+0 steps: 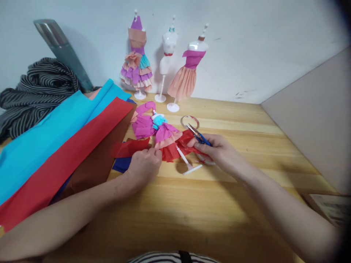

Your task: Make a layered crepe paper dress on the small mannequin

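Note:
My right hand (216, 148) grips a pair of scissors (202, 138) with blue handles; the blades point up and left above the table, over red crepe paper (171, 152). Closed fingers on my left hand (145, 164) pinch a red crepe paper strip (131, 147), though the fingertips are partly hidden. Between the hands a small mannequin (167, 133) lies tilted on the table, in a turquoise top and a magenta and peach skirt. Its white stand (189, 166) points toward me. Beside it lies a magenta paper garment (142, 124).
Three dressed or partly dressed mannequins (137, 58) stand along the wall. Turquoise (52, 124), red (68, 157) and brown paper sheets lie at left, before a striped cloth (41, 91) and a bottle (65, 54). A tape ring (197, 122) lies behind the scissors.

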The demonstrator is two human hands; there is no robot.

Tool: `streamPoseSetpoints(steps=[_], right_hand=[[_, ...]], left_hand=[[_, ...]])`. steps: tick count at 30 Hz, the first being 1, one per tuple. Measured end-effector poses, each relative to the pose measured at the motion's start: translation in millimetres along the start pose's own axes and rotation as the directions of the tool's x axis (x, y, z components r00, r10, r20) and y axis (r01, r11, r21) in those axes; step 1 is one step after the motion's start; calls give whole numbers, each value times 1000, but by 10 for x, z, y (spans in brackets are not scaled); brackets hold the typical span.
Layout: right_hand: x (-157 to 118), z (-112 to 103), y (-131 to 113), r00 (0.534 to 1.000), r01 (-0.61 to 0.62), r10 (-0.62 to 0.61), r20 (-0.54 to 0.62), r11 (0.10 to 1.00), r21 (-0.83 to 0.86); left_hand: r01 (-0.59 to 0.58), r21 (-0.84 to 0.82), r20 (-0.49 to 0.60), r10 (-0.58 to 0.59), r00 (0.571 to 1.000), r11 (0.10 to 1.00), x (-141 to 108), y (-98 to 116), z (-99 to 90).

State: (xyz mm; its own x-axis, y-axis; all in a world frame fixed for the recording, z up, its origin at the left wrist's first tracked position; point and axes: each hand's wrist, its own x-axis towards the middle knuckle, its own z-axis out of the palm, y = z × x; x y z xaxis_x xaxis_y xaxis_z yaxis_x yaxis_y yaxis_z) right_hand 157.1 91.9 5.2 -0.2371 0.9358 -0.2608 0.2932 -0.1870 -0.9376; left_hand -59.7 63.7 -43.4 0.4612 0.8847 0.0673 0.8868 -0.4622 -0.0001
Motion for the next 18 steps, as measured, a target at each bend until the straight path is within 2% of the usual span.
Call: streamPoseSetpoints(steps=[3,5,8,10,13,15,18], right_hand=[[12,-19,-20,999,-48,46,12,992,114],[23,-28,-43,998,-59,59,10,991,120],[23,-17,-70,1000,-9,9,18,1000,-11],[9,8,-74,998,26,-20,68,996,-90],[-23,57,-62,995,21,-5,103,989,-148],[-40,94,-57,994,17,2,107,984,-178],[-52,157,-74,989,73,-41,145,971,-228]], left_hand=[[8,-14,22,-8,1000,1000,-4,-6,13],[15,-23,27,-15,1000,1000,0,-7,23],[35,-39,31,-33,999,999,8,-9,33],[52,-48,33,-51,998,997,10,-8,23],[118,-93,57,-113,992,989,16,2,-27],[189,-177,105,-173,979,966,25,12,-79],[282,-351,197,-224,954,893,47,25,-155]])
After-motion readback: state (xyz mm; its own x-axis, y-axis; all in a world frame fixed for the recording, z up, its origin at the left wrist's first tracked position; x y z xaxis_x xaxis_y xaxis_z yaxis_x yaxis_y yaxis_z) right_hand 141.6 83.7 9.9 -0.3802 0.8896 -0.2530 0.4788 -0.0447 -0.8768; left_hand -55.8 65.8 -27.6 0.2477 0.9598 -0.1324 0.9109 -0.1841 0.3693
